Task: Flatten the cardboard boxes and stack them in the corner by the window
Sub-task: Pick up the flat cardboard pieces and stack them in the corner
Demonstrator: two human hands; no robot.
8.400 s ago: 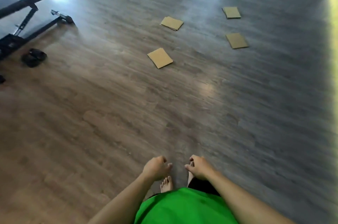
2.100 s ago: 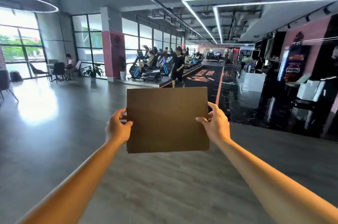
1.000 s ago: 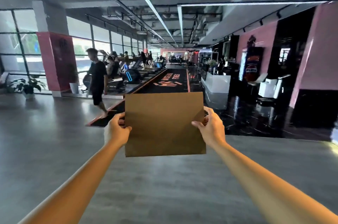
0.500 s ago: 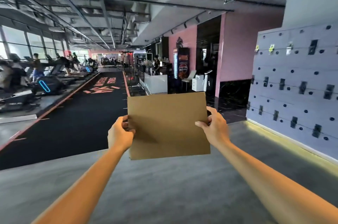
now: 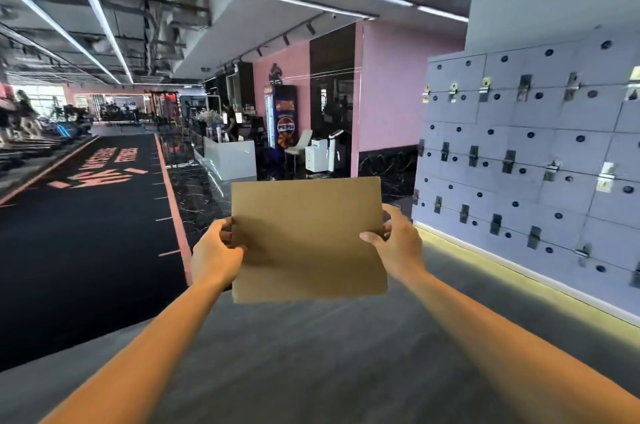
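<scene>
Flattened cardboard (image 5: 308, 238) held upright in the air at arm's length, broad face toward camera, long axis horizontal. Left hand (image 5: 215, 255) grip pinches left edge, right hand (image 5: 398, 243) grip pinches right edge. Locker wall (image 5: 526, 160) to the right.

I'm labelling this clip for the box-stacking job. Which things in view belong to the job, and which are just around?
Job:
- flattened cardboard
- left hand gripping its left edge
- right hand gripping its right edge

Just around:
- locker wall
- drinks fridge
- white counter
- black track
</scene>
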